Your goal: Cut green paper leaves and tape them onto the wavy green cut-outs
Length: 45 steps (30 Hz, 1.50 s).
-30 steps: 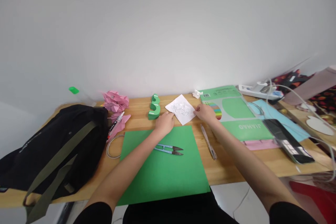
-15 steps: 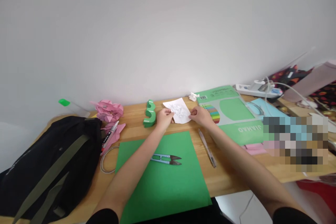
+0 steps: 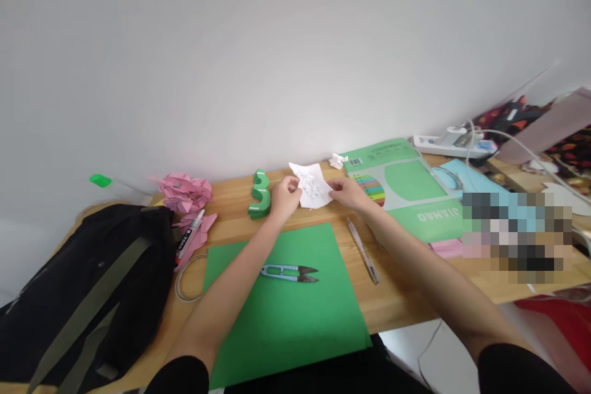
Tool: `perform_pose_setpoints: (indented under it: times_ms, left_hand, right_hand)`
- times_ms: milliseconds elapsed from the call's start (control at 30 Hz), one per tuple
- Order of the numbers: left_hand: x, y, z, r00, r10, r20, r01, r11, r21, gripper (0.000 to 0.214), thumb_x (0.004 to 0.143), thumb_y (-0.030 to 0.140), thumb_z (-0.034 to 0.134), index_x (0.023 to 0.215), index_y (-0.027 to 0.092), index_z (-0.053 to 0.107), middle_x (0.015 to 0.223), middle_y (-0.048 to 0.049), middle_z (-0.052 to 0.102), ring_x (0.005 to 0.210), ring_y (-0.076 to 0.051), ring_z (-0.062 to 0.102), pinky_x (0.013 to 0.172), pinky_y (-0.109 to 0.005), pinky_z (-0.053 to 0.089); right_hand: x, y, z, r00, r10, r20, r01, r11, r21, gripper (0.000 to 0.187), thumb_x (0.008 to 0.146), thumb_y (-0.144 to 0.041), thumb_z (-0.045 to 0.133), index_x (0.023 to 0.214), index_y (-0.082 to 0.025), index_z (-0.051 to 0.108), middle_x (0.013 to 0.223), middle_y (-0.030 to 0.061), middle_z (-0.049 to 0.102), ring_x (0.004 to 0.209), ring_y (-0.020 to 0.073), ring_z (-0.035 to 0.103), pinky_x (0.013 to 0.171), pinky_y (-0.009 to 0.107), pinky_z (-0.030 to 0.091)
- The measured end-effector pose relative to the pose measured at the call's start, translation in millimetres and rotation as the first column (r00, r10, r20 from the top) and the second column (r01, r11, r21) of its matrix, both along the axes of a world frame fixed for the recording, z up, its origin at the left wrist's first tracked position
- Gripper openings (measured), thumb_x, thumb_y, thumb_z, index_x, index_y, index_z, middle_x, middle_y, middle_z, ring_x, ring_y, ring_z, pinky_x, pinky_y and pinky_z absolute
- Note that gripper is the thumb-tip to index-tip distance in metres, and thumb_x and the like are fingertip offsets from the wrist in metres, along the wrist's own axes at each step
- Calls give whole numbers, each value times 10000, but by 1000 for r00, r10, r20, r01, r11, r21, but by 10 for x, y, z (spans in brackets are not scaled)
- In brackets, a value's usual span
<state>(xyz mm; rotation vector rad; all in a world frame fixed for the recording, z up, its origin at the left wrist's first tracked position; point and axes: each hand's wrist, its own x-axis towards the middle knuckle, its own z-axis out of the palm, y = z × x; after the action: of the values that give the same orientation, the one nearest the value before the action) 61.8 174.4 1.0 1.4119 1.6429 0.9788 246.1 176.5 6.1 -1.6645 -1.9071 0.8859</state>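
A small white sheet of paper (image 3: 318,192), with several tiny white scraps on it, is held by its two sides near the back of the table. My left hand (image 3: 287,192) pinches its left edge, while my right hand (image 3: 345,191) grips the right edge. Just left of my left hand stands a curved green paper shape (image 3: 260,194). Nearer to me, blue-handled thread snips (image 3: 290,273) lie on green paper sheets (image 3: 295,326). A pen (image 3: 364,251) rests on the wood below my right hand.
At left are a black bag (image 3: 92,295), pink folded paper (image 3: 187,192) and a glue tube (image 3: 190,233). A crumpled white paper (image 3: 338,161) and a green paper packet (image 3: 410,188) lie at right, before a power strip (image 3: 455,144). The wall closes off the back.
The paper has tilted and bent a little between my hands, and the scraps on it have shifted. My view has moved slightly. Both hands keep their hold.
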Motion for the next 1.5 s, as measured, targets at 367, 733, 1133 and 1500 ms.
perform_pose_setpoints:
  times_ms: [367, 733, 1133, 1500]
  left_hand:
    - [99, 142, -51, 991, 63, 121, -32, 970, -241, 290, 911, 315, 553, 1140, 138, 559, 1015, -61, 626, 802, -146, 628, 682, -316, 555]
    - [110, 82, -30, 965, 102, 243, -22, 949, -314, 298, 908, 300, 557, 1162, 143, 551, 1054, -69, 621, 841, -158, 631, 706, -330, 560]
    - [103, 78, -25, 961, 110, 254, -27, 950, -311, 300, 907, 298, 560, 1164, 143, 550, 1063, -71, 618, 846, -159, 631, 707, -330, 561]
    - [7, 49, -86, 996, -54, 78, 68, 979, -194, 260, 908, 299, 558, 1109, 135, 576, 1036, -63, 626, 827, -150, 629, 692, -318, 559]
  right_hand:
    - [-200, 47, 207, 931, -140, 339, 110, 988, 105, 353, 762, -168, 618, 1114, -140, 640, 1138, 139, 618, 982, 251, 584, 773, 311, 424]
    - [-472, -381, 105, 874, -11, 486, 18, 1000, -10, 232, 835, -352, 573, 935, -200, 717, 957, 79, 730, 861, 230, 654, 635, 271, 419]
    - [-552, -308, 169, 830, 98, 548, -89, 995, -42, 271, 864, -230, 482, 949, -163, 730, 1009, 127, 732, 905, 233, 668, 697, 266, 438]
    - [-259, -66, 399, 872, 120, 475, -132, 991, -9, 196, 809, -212, 567, 884, -174, 745, 887, 54, 751, 821, 170, 673, 665, 213, 436]
